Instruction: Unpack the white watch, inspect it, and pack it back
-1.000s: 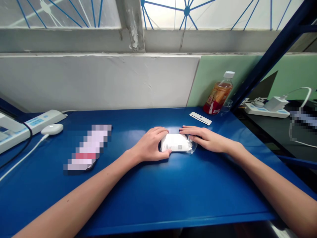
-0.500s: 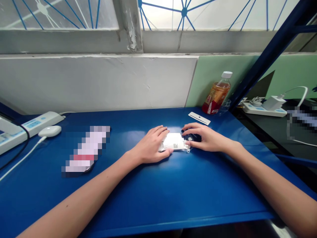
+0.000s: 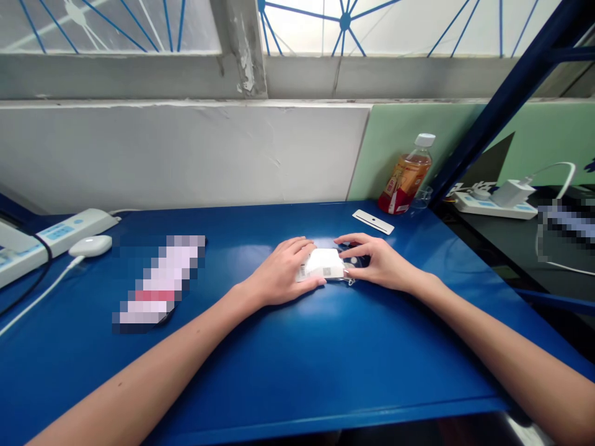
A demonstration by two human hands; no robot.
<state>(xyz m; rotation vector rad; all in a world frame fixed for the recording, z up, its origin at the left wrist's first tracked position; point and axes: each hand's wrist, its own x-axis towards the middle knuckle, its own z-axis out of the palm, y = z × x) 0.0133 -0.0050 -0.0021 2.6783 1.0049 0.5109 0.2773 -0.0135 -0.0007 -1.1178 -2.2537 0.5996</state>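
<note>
A small white box-like packet lies flat on the blue table, with a printed square code on its front and what looks like clear plastic round it. My left hand grips its left end, thumb along the front and fingers over the back. At the other end, my right hand curves thumb and fingers round the packet's edge. Between those right fingers shows a dark piece with a pale round spot; its kind is unclear. Crumpled clear plastic sticks out near the right thumb.
Behind the right hand lie a flat white strip and a drink bottle against the wall. To the left are a phone with a blurred screen, a white rounded case on a cable and a power strip.
My right hand has shifted slightly left, closer in on the packet's right end. The left hand keeps its hold, and the view has moved only slightly.
</note>
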